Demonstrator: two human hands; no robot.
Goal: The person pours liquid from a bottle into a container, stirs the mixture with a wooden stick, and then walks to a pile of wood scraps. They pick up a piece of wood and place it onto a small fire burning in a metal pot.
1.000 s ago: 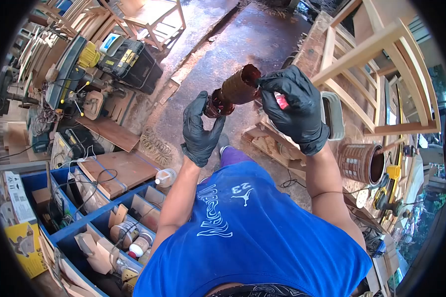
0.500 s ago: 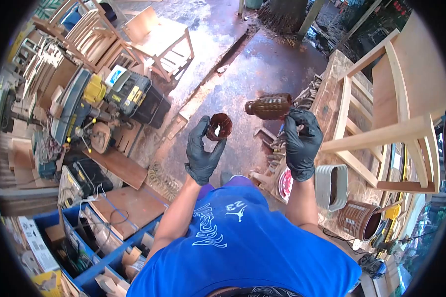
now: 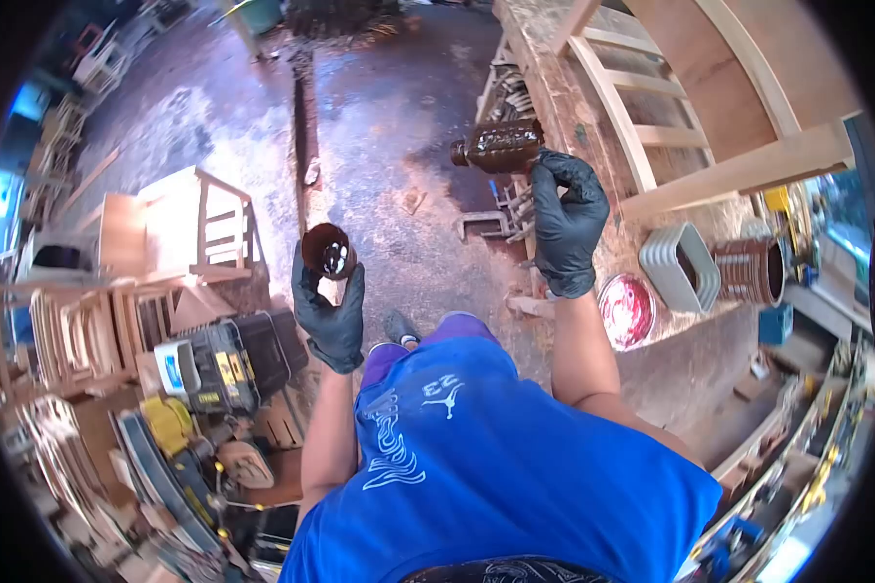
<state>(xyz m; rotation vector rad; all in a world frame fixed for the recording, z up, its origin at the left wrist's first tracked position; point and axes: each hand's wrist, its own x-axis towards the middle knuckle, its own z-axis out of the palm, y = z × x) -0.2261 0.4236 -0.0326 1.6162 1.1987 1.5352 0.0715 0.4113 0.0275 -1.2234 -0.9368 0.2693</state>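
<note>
Black gloves cover both hands. My left hand (image 3: 331,316) is closed around a small dark brown cup (image 3: 329,251), its open mouth showing a glossy inside. Over to the right, my right hand (image 3: 568,209) grips the base end of a brown ribbed bottle (image 3: 504,147). The bottle lies sideways in the air, its neck pointing left, above and to the right of the cup. The two objects are well apart.
A wooden chair frame (image 3: 739,175) stands on the workbench (image 3: 593,126) at right. Near it are a red-stained round container (image 3: 627,311), a grey ribbed container (image 3: 679,267) and a brown bucket (image 3: 749,272). Black toolboxes (image 3: 233,361) and wooden chairs (image 3: 175,223) are at left.
The view has turned and shifted, bringing more of the left floor into sight. Both hands appear farther left, with the bottle higher in view. They still hold the cup and bottle.
</note>
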